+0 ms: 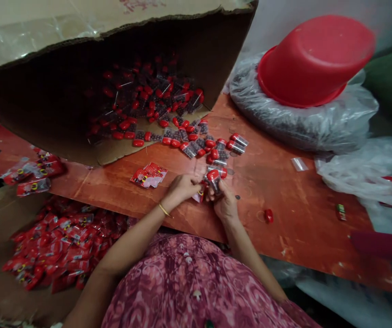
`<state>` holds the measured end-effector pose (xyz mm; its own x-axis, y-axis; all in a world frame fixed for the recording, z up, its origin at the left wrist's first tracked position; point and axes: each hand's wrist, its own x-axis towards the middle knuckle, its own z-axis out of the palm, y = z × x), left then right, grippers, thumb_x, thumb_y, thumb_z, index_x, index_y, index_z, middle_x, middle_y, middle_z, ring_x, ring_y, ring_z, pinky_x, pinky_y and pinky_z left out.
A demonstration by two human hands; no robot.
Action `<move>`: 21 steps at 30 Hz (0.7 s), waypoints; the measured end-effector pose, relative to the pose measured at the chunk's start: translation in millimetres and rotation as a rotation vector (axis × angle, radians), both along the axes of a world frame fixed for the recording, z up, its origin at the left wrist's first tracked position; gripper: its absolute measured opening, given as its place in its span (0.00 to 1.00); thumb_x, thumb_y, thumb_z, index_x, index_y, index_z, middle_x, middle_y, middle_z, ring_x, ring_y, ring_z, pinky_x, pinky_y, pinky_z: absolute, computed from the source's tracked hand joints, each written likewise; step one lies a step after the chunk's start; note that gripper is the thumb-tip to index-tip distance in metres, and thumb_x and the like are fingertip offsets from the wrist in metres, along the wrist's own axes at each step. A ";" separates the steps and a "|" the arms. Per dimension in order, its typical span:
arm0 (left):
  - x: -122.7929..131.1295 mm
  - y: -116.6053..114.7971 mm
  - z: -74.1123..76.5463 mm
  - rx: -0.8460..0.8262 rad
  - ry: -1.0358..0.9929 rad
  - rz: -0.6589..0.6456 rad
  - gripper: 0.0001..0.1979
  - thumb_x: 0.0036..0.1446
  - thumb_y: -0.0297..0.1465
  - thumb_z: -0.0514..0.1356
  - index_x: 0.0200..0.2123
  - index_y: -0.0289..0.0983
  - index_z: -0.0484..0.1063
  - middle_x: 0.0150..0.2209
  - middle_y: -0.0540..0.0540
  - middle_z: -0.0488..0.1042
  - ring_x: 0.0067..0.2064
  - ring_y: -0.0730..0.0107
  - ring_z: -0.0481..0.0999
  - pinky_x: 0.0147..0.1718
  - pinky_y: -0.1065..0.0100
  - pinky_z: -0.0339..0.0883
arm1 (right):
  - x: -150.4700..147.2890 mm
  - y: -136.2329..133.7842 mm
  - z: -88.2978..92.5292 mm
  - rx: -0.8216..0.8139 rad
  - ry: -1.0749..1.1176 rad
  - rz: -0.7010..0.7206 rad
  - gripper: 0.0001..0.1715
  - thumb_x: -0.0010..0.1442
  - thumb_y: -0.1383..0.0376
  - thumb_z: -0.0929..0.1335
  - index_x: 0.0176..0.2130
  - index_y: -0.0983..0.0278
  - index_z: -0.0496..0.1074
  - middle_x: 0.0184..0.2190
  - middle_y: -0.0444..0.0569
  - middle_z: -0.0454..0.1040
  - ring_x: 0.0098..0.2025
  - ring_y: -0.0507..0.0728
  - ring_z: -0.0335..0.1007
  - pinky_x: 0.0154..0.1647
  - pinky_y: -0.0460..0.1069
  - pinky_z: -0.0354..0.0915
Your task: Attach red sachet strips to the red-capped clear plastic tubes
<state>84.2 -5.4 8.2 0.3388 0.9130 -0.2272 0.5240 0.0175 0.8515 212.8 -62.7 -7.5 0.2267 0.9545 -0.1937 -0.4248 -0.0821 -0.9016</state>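
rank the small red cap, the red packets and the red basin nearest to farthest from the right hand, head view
From the right hand:
1. Small red cap, on the board, right
2. Red packets, on the board, left
3. Red basin, upturned on a plastic bundle, far right

Right hand point(225, 204) holds a red-capped plastic tube point(214, 180).

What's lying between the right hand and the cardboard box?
In the head view, a loose trail of red-capped clear tubes lies on the red-brown board between the right hand and the cardboard box.
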 end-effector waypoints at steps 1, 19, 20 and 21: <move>-4.7 1.3 -0.8 -0.054 -0.127 0.088 0.09 0.45 0.33 0.62 0.17 0.37 0.70 0.15 0.52 0.67 0.19 0.73 0.63 0.20 0.71 0.53 | 0.9 -2.6 1.4 0.000 -0.017 0.015 0.20 0.48 0.49 0.69 0.24 0.61 0.64 0.15 0.37 0.63 0.14 0.47 0.53 0.14 0.44 0.56; -22.8 -14.2 21.1 -0.092 -0.719 0.563 0.16 0.41 0.41 0.67 0.21 0.35 0.68 0.21 0.54 0.68 0.24 0.78 0.63 0.26 0.73 0.57 | -7.5 -18.9 11.2 -0.017 -0.210 0.364 0.19 0.52 0.50 0.69 0.29 0.64 0.72 0.15 0.39 0.65 0.15 0.47 0.55 0.16 0.43 0.53; -23.2 -15.3 21.1 -0.094 -0.723 0.561 0.16 0.41 0.41 0.67 0.21 0.35 0.68 0.21 0.53 0.69 0.24 0.77 0.64 0.26 0.73 0.57 | -8.0 -18.9 11.0 -0.011 -0.223 0.356 0.19 0.52 0.50 0.69 0.29 0.64 0.72 0.15 0.40 0.66 0.16 0.47 0.56 0.16 0.43 0.52; -23.6 -16.5 21.0 -0.102 -0.734 0.557 0.16 0.41 0.41 0.67 0.22 0.35 0.69 0.21 0.53 0.69 0.25 0.77 0.65 0.26 0.73 0.58 | -8.7 -18.9 10.8 -0.003 -0.236 0.347 0.19 0.52 0.50 0.69 0.29 0.63 0.72 0.15 0.40 0.66 0.16 0.47 0.56 0.17 0.43 0.52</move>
